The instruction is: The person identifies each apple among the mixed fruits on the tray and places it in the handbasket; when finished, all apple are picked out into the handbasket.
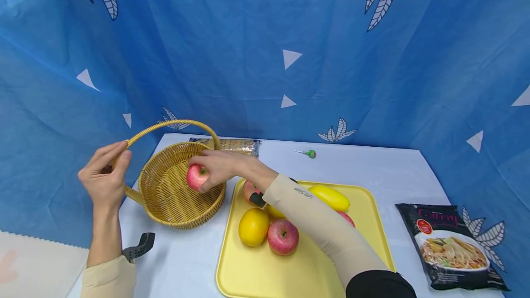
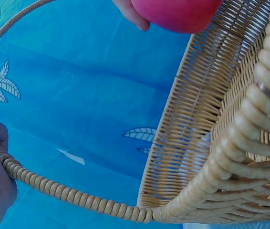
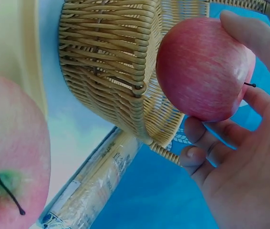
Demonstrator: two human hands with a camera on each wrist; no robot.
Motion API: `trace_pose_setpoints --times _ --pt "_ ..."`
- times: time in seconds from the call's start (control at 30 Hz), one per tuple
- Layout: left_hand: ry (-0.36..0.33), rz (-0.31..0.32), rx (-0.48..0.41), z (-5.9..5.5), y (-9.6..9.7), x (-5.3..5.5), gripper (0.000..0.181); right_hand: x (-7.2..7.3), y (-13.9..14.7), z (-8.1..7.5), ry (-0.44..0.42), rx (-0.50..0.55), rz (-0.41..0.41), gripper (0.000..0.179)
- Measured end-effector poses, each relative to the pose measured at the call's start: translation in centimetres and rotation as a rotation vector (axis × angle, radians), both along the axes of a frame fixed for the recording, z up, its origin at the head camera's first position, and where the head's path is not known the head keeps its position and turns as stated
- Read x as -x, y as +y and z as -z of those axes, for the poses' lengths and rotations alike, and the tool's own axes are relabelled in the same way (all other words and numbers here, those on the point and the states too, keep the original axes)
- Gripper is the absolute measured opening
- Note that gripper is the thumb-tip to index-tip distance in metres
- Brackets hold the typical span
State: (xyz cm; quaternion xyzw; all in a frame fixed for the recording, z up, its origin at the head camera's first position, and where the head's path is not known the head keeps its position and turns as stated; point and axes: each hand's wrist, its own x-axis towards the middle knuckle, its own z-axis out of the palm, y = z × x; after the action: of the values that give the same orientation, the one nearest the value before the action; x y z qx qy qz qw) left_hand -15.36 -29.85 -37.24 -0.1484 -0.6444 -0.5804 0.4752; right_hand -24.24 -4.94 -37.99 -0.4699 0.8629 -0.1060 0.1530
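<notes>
My left hand [image 1: 106, 174] grips the arched handle [image 1: 174, 122] of a tan wicker basket [image 1: 154, 206] on its left side. Over the basket's opening, my right hand [image 1: 223, 168] holds a red apple [image 1: 196, 177], thumb on one side and fingers on the other. In the right wrist view that apple [image 3: 202, 69] overlaps the basket's rim, its stem facing the palm. The left wrist view shows the apple's underside [image 2: 178, 14] above the rim. Bare woven bottom shows inside the basket.
Right of the basket, a yellow tray [image 1: 248, 272] bears apples [image 1: 283, 237], an orange-yellow fruit [image 1: 254, 227] and a long yellow fruit [image 1: 330, 197], partly under my right arm. A clear-wrapped package [image 1: 240, 146] lies behind the basket, a small green-handled tool [image 1: 309, 153] farther right, a noodle bag [image 1: 451, 247] at far right.
</notes>
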Motion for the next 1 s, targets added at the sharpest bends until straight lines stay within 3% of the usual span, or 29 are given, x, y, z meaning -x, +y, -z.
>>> trace_pose_setpoints --times 0.57,1.0 --pt "0.017 0.03 -0.025 0.1 0.0 0.1 0.018 0.5 -1.7 0.5 -0.052 -0.042 -0.017 0.076" --pt "0.013 0.044 -0.046 0.3 -0.1 0.1 0.018 0.7 -2.5 1.8 -0.115 -0.065 -0.026 0.073"
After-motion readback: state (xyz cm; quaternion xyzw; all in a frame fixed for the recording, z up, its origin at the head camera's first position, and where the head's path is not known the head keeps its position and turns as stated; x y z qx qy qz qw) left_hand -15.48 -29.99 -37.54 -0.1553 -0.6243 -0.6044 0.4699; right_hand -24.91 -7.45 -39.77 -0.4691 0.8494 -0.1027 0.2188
